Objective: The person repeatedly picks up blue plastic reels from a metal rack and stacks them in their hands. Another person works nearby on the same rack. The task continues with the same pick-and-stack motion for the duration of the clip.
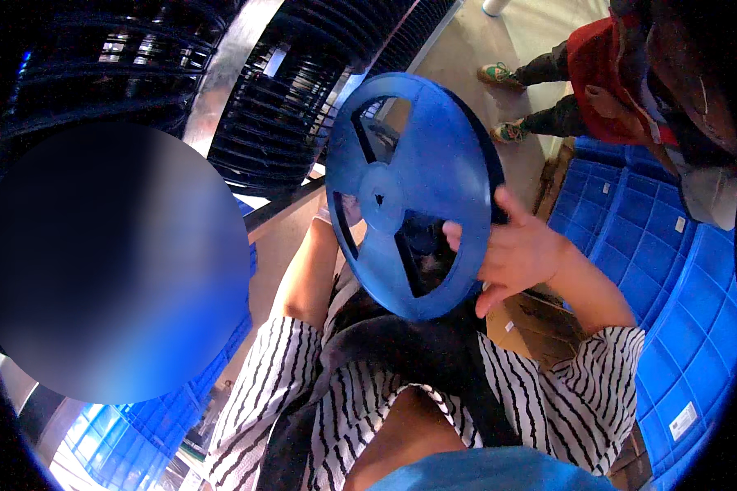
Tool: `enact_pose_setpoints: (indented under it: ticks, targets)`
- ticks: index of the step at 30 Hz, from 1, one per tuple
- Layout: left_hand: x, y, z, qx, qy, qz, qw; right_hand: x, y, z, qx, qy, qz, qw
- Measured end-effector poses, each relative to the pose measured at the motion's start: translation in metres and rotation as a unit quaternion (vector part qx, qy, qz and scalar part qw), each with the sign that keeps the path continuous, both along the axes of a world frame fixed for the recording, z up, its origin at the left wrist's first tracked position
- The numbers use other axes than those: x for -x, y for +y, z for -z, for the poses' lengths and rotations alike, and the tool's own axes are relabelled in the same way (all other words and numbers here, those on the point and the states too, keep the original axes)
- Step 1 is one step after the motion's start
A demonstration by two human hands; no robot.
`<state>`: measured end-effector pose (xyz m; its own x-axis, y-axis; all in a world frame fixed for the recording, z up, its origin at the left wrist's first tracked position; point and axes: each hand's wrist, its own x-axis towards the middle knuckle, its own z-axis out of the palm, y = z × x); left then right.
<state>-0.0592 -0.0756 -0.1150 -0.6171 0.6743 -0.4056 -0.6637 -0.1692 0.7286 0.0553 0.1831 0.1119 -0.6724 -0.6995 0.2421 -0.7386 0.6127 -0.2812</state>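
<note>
Blue reel (442, 151) — tilted in front of my torso, one flange facing my view, not seated on anything I can see. Progress, my read: getting it up between my hands looks done; resting it on or among anything else looks not done. How much is wound on it, can't tell — only a dark band shows behind its right rim.

Rest, big to small. Black ribbed rolls (282, 106) beyond the reel and to its left, bright metal bar (229, 69) between them. Blue gridded containers (675, 245) right of the reel, side by side. Co-worker (591, 78) standing beyond the reel, off to its right. Cardboard box (540, 327) just past the reel's lower right rim.

Hands apart, one each side of the reel. My right hand (526, 252) is at its right rim, fingers spread, not clenched, one fingertip showing by a cut-out; slight blur, so can't tell how firm the contact is. My left hand (350, 209) is mostly hidden behind the reel's left side, so its grip can't be told. Smallest: centre hole (379, 199), nothing visibly through it.
</note>
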Motion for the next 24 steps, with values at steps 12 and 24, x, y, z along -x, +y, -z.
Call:
enact_pose_setpoints:
  ticks: [12,24]
  targets:
    - [0.003,-0.031,0.124,0.012,-0.14,0.02,0.99,-0.023,-0.035,0.06,0.203,-0.2,0.437,0.853]
    - [-0.019,-0.035,0.054,0.127,-0.282,-0.11,0.944,-0.026,0.024,0.028,0.106,0.022,0.272,0.956]
